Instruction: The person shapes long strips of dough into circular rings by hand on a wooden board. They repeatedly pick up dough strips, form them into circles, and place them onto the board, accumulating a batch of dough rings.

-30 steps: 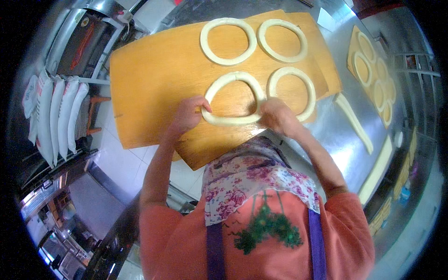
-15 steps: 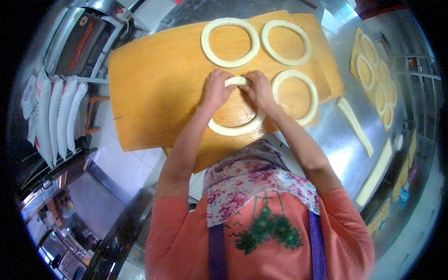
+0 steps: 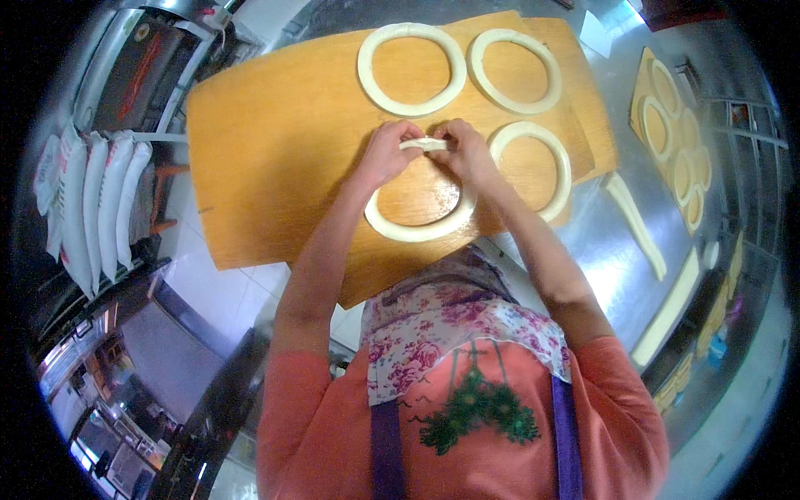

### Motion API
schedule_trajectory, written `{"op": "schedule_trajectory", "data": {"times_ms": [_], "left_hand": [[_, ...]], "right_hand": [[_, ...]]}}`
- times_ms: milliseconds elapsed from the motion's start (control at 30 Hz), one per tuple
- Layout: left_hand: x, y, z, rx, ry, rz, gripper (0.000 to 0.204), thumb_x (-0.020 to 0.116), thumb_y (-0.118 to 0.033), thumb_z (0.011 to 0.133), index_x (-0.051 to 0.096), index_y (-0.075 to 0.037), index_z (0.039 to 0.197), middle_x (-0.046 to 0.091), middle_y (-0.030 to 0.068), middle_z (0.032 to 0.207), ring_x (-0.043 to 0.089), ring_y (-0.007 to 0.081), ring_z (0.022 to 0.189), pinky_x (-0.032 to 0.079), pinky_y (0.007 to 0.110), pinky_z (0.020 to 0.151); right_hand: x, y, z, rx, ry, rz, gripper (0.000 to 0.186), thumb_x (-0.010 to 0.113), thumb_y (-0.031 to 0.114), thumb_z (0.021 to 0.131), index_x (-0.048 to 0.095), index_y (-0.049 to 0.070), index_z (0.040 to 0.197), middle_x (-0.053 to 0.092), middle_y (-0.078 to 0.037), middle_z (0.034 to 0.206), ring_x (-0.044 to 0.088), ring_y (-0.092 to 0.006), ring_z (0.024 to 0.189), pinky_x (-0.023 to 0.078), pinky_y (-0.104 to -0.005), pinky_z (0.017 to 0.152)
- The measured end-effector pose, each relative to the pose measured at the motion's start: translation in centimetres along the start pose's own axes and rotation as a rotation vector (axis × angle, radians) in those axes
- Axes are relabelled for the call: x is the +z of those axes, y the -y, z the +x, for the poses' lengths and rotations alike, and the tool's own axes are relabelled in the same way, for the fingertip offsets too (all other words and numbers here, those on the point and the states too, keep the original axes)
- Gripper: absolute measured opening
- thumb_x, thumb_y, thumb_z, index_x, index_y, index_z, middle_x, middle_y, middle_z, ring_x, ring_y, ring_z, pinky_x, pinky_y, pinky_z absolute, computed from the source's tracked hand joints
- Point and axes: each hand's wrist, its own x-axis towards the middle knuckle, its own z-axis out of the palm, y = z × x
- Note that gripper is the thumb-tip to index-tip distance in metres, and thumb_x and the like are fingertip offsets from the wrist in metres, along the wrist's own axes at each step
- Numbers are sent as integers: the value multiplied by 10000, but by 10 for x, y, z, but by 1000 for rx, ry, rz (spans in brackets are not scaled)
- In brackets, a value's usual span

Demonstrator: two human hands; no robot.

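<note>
Step, as judged: pinching far side of dough ring (image 3: 421, 233), probably at join. Left hand (image 3: 388, 152) and right hand (image 3: 464, 152): fingers closed on ring, short stretch of dough showing between. Ring on wooden board (image 3: 267, 150), near side resting flat. Next move seems to call for light, even pressure, avoiding thin spot.

Three other rings (image 3: 365, 71) close by. Dough strips (image 3: 639, 229) on shiny metal table (image 3: 587, 229), right. White sacks (image 3: 94, 204) stand at left; pale floor (image 3: 221, 287) below board.

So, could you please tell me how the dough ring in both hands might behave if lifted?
The dough ring would probably droop, as it looks like soft, unbaked dough. It might stretch most at the far side, which looks thinner between the left hand and right hand.
</note>
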Motion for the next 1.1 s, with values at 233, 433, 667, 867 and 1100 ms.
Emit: {"op": "schedule_trajectory", "data": {"times_ms": [233, 433, 667, 867, 1100], "left_hand": [[1, -7, 5, -3, -5, 82, 225, 753, -141, 811, 689, -43, 1003, 706, 133, 980, 674, 261, 947, 521, 380, 850], [0, -7, 4, -18, 17, 89, 242, 742, -120, 811, 681, -44, 1033, 705, 133, 991, 673, 261, 964, 520, 377, 866], [-5, 12, 2, 18, 127, -92, 389, 674, 9, 784, 627, -29, 1168, 682, 107, 1106, 633, 206, 1081, 484, 349, 980], [-8, 0, -3, -48, 121, -106, 489, 643, 68, 762, 613, -39, 1239, 663, 97, 1151, 611, 200, 1121, 468, 335, 1004], [0, 8, -3, 152, 56, -37, 527, 711, 5, 745, 611, -49, 1259, 644, 127, 1193, 592, 262, 1158, 457, 370, 1020]], "right_hand": [[-2, 0, 6, 0, 54, -72, 254, 732, 181, 795, 684, 67, 1017, 684, -177, 1032, 652, -361, 1002, 509, -433, 890], [-1, 2, 7, 23, 64, -114, 278, 744, 227, 789, 687, 86, 1021, 688, -176, 1017, 656, -367, 980, 514, -443, 872], [6, 18, 6, 41, 24, -256, 313, 758, 273, 767, 688, 90, 1011, 687, -168, 1004, 656, -374, 974, 524, -460, 865], [7, 5, 4, -84, -33, -217, 299, 731, 238, 772, 690, 68, 1015, 691, -181, 996, 664, -375, 957, 527, -456, 868], [1, 11, 15, 70, 78, -188, 335, 733, 188, 746, 704, 68, 1058, 708, -188, 1005, 674, -358, 965, 526, -435, 883]]}}
